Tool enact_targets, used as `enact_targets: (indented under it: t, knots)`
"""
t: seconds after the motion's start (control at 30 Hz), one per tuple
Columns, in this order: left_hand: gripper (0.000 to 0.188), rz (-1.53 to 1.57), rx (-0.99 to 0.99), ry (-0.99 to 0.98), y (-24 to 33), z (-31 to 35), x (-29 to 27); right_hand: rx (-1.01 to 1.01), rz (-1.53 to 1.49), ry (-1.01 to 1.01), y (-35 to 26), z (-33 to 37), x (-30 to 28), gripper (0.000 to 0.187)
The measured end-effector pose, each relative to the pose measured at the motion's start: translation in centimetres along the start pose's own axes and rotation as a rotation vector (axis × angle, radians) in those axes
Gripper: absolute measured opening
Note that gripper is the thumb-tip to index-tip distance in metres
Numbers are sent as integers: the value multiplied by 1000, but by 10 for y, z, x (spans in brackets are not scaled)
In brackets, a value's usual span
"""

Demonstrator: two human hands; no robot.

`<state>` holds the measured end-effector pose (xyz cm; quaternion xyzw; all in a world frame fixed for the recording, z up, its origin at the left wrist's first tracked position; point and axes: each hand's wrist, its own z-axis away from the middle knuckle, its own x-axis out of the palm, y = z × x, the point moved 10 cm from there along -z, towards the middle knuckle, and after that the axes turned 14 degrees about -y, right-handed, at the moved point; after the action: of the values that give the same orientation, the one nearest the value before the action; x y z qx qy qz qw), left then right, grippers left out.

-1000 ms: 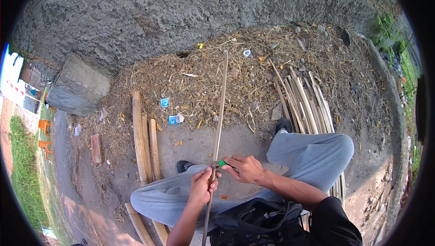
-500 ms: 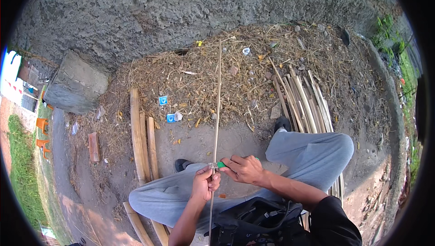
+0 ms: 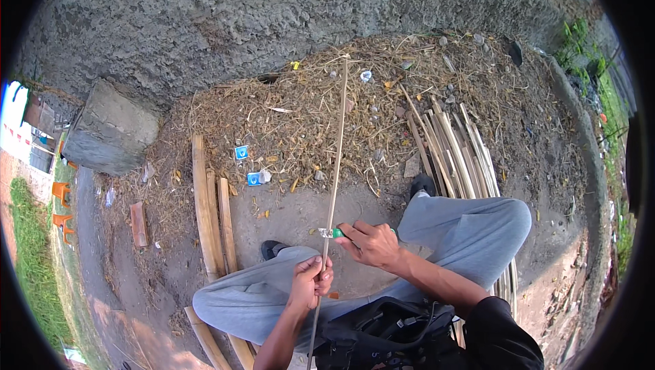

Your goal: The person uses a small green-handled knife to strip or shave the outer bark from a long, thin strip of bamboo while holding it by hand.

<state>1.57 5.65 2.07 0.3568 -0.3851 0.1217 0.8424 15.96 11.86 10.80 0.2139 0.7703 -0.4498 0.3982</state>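
Observation:
A long, thin bamboo strip (image 3: pixel 340 131) runs from near my lap up toward the wall, leaning slightly right at its far end. My left hand (image 3: pixel 312 283) is closed around its near part. Just beyond that grip, my right hand (image 3: pixel 372 244) holds a green-handled tool (image 3: pixel 337 233) whose silver metal head lies against the strip. The fingers cover most of the handle, and I cannot make out the shape of the tool's edge.
Thicker bamboo pieces (image 3: pixel 206 199) lie by my left leg. A bundle of split strips (image 3: pixel 454 148) rests beyond my right foot. A rough wall (image 3: pixel 273 15), a concrete block (image 3: pixel 112 124), a brick (image 3: pixel 139 225) and dry shavings (image 3: pixel 300 117) surround the spot.
The tool in my right hand has moved a little farther along the strip, away from my left hand. The strip's far end has swung right, and my left hand keeps its grip.

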Motion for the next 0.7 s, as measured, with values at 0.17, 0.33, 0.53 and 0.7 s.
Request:
enact_targets:
  t: [0.17,0.33,0.53,0.7]
  knots:
    - [27,-100,-17,36,6,8,3,-5,10,0,-1,4,3,26]
    - [28,-108,-3,48,5,10,3,9,-21,6,-1,3,2,26]
    - [27,-142,-20,81,6,12,8,19,-13,-4,3,0,1,25]
    - [27,-168,-107,119,-15,28,10,234,-145,76,49,-7,-15,25]
